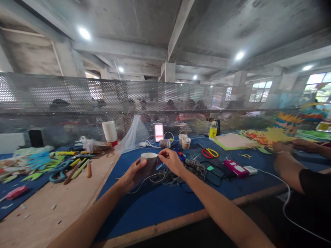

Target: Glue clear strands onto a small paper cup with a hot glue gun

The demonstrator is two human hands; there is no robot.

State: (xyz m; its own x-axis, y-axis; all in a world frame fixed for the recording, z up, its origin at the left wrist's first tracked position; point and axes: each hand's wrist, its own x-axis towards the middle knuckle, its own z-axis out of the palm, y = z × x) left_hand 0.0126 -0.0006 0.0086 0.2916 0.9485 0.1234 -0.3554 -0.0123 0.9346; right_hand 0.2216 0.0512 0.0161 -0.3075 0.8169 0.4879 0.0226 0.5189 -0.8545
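My left hand is wrapped round a paper cup, thumb near its white rim, holding it upright above the blue table mat. At the cup's right side, my right hand has thumb and forefinger pinched together close to the rim. What sits in that pinch, if anything, is too small to make out. Beneath and right of my right hand lies a tangled heap of grey cord. A thin white cable runs across the mat under the cup.
Scissors, a purple box and small tubs lie beyond my right hand. A phone stands upright ahead. Left are stacked cups and several tools. Another person's hand works at right. A perforated screen borders the table.
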